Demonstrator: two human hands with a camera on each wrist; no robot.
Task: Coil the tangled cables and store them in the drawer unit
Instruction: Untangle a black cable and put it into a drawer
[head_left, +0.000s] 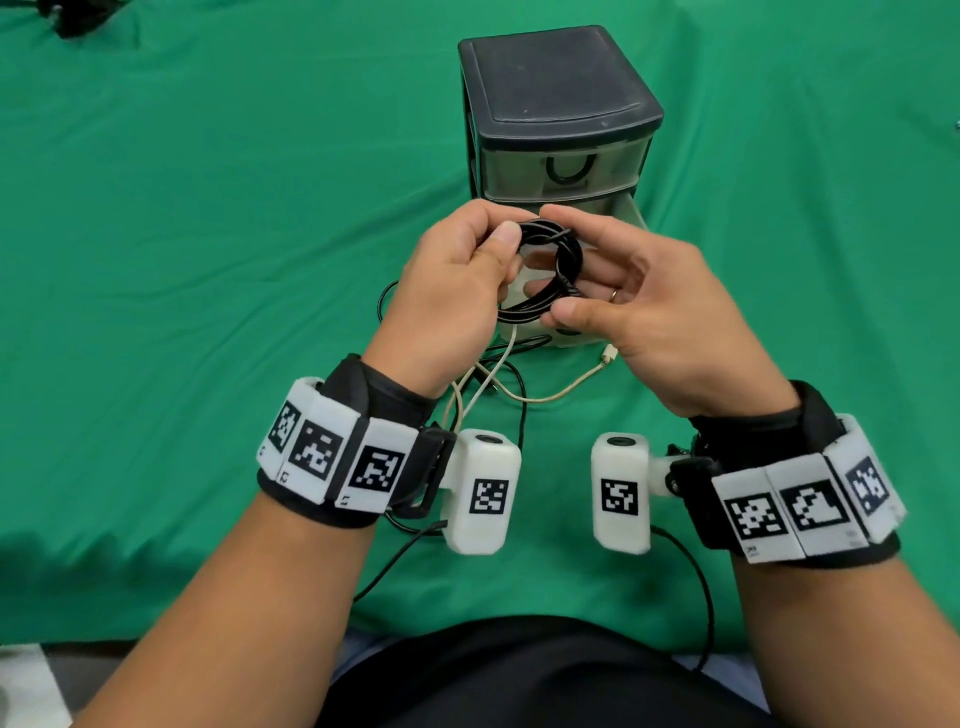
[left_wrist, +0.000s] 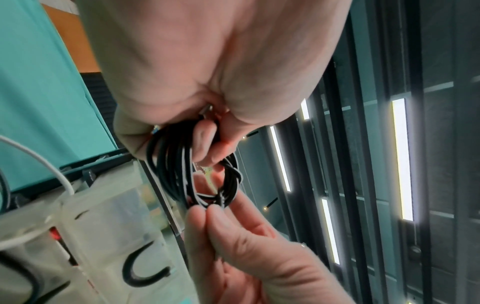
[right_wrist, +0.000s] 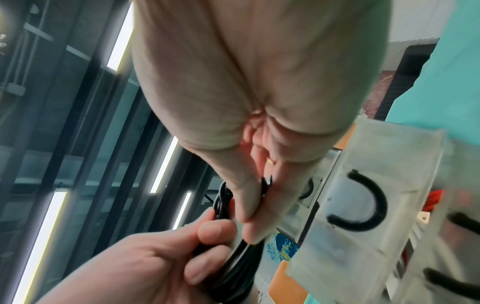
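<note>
A black cable wound into a small coil (head_left: 563, 254) hangs between both hands above the green cloth. My left hand (head_left: 511, 228) pinches the coil's upper left side between thumb and fingers. My right hand (head_left: 553, 301) pinches its lower edge, with the other fingers curved round the far side. The left wrist view shows the coil (left_wrist: 176, 168) under my left hand (left_wrist: 168, 144), with the right fingertips (left_wrist: 202, 211) on its loose end. The black drawer unit (head_left: 561, 114) stands right behind, and a lower clear drawer (head_left: 587, 340) is pulled out under the hands.
A white cable (head_left: 519, 397) lies loose on the cloth below my hands, its plug (head_left: 608, 356) near the drawer front. A second black cable (head_left: 384, 301) loops left of the drawer. Green cloth (head_left: 208, 234) spreads on both sides. A dark object (head_left: 72, 21) sits far left.
</note>
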